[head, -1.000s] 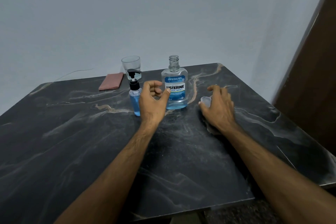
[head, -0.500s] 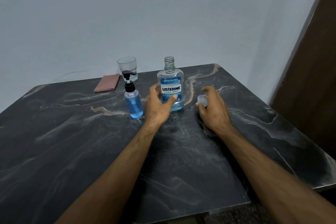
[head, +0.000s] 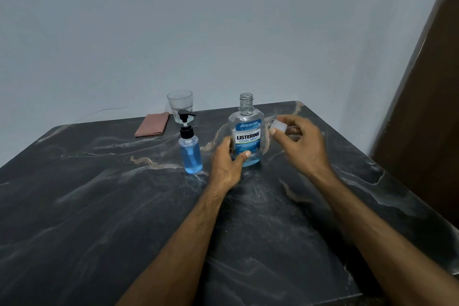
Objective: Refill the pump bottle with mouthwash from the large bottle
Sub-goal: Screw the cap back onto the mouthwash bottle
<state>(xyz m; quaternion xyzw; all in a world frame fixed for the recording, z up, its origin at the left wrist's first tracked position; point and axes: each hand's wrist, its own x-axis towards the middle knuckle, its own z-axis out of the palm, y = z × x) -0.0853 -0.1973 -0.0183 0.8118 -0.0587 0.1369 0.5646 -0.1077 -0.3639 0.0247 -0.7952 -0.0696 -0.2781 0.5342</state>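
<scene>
The refill looks nearly done, judging by the levels: the pump bottle [head: 190, 154] stands on the table [head: 99, 206] with its black pump head on and blue mouthwash up to its shoulder, while the large bottle [head: 246, 135], just to its right, holds only a shallow blue layer at the bottom. The large bottle is upright and uncapped, its threaded neck bare. What seems left is to recap it. The left hand [head: 227, 165] wraps the lower part of the large bottle, thumb pressed on the front near the base, the other fingers round the far side and mostly hidden. The right hand [head: 301, 143] is raised off the table beside the bottle's shoulder, thumb and forefinger pinching the small pale cap [head: 278, 127], the rest of the fingers loosely curled; it is a little blurred. Behind the pump bottle stands a clear glass [head: 180, 104] with what looks like a little clear liquid, and left of it lies a folded pink cloth [head: 152, 127].
</scene>
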